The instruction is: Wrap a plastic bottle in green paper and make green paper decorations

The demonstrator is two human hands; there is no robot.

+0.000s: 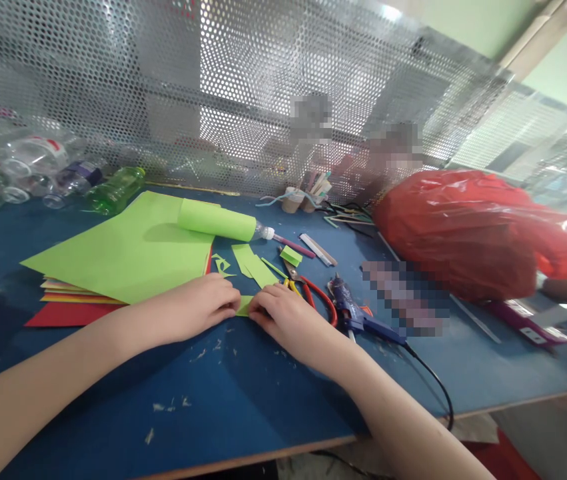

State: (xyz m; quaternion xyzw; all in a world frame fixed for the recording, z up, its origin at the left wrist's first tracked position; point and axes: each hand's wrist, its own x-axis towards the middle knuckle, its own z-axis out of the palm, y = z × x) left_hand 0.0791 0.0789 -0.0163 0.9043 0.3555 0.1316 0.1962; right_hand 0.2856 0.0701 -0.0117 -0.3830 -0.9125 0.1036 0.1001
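Observation:
Between my two hands lies a small green paper piece point(244, 306), low over the blue table. My left hand point(213, 303) has its fingers closed on the left end of that piece. The right end is pinched by my right hand point(276, 310). Just beyond are green paper strips point(254, 265), a small folded green piece point(290, 256) and scissors with red handles point(320, 297). A stack of coloured paper with a green sheet point(133, 253) on top sits to the left. On it rests a bottle wrapped in green paper point(218, 221).
A blue glue gun point(358, 317) with a black cord lies right of the scissors. Plastic bottles point(38, 157) crowd the back left. A red plastic bag point(453, 227) fills the right. Behind the blue table point(188, 407) stands a perforated metal screen point(263, 87).

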